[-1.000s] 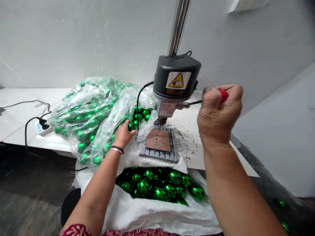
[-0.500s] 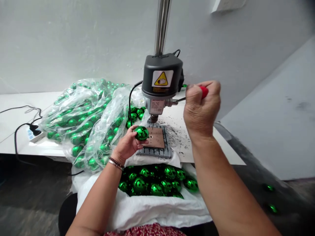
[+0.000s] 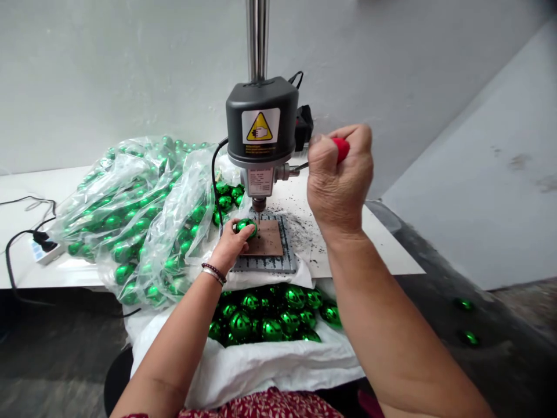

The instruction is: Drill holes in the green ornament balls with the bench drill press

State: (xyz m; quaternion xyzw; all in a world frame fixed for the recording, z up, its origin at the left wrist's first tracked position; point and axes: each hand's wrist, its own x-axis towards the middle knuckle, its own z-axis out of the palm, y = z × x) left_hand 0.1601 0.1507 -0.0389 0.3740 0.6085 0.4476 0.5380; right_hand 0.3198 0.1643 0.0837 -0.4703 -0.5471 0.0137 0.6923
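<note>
Between the fingers of my left hand (image 3: 231, 242) is a shiny green ball (image 3: 246, 227). It is just left of the drill bit, over the brown board (image 3: 268, 239) on the grey slotted base (image 3: 265, 265). My right hand (image 3: 342, 177) is wrapped round the red knob (image 3: 341, 150) of the lever on the drill press (image 3: 261, 125). The drill press has a dark grey head with a yellow warning sticker, and its chuck (image 3: 259, 204) hangs above the board. Whether the ball touches the board I cannot tell.
Clear plastic bags (image 3: 130, 203) of green balls cover the left of the white table (image 3: 383, 252). More balls (image 3: 265, 316) lie in white cloth on my lap. Dark shavings (image 3: 300, 229) are strewn right of the base. A power strip (image 3: 46, 251) with cables stands far left; two balls lie on the floor.
My left hand has brought the ball closer to the bit and lower over the board. The camera view has shifted to the right. My right hand keeps its hold on the knob.
</note>
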